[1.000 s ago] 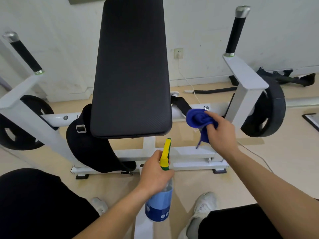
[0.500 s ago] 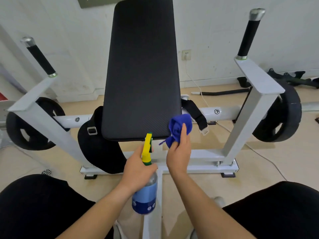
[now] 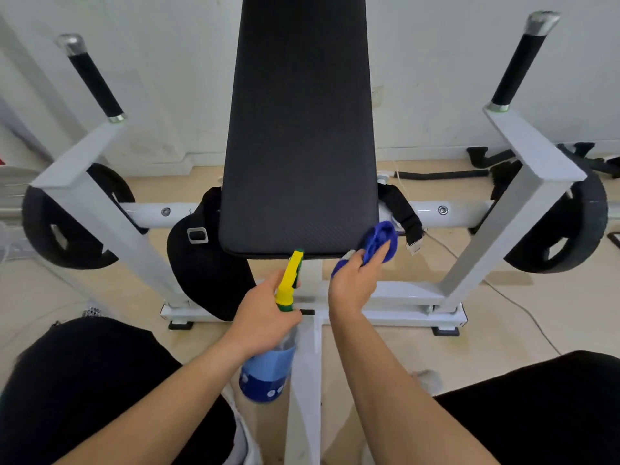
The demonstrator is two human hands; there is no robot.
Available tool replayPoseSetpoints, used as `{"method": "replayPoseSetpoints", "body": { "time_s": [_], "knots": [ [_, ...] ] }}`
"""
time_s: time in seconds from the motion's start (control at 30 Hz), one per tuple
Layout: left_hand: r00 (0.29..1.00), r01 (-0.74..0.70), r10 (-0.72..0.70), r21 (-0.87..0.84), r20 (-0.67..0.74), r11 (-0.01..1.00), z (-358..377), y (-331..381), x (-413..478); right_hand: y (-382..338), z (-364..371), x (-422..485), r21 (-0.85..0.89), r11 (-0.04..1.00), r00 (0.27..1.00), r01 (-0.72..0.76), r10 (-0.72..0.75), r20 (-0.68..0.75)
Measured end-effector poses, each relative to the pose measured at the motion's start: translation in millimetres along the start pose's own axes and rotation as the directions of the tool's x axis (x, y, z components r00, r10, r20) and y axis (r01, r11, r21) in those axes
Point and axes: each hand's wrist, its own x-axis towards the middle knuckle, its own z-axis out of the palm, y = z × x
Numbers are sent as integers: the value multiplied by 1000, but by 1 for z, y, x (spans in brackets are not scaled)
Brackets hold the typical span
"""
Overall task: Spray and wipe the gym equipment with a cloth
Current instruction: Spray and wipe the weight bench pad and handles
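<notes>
1. My left hand (image 3: 265, 317) has its grip wrapped around the neck of the spray bottle (image 3: 268, 370), just below the yellow nozzle (image 3: 291, 275), which points up at the near edge of the black back pad (image 3: 298, 146).
2. The bottle's blue body hangs below my fist, over the white centre rail (image 3: 307, 380) of the machine's base.
3. My right hand (image 3: 352, 283) is clenched on a bunched blue cloth (image 3: 380, 241), pressing it against the pad's near right corner.
4. A black strap (image 3: 402, 213) with a metal buckle hangs just beside the cloth, to its right.
5. White uprights with black handles (image 3: 515, 65) stand on either side of the pad, with black weight plates (image 3: 567, 229) at the outer ends of the crossbar.
</notes>
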Motion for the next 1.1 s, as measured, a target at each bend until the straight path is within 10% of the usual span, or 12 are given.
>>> {"method": "replayPoseSetpoints", "body": {
  "time_s": [0.13,0.3,0.4,0.73,1.1],
  "knots": [
    [1000,18,-19,-54,-10,998,-20,-19,-5,-12,41,-42,340,836,895,-431,443,44],
    [997,36,-41,-87,-58,996,-49,-52,-7,-11,71,-75,218,721,738,-658,559,378],
    [999,-31,31,-2,38,1000,-51,-58,-6,-8,38,-69,243,718,730,-652,509,456],
    [974,-75,74,-4,216,997,-5,-38,22,-21,-66,-3,491,727,857,-480,508,87],
    [997,-2,6,-56,71,998,-46,-68,-9,-11,39,-41,564,584,798,-584,539,269]
  ]
}}
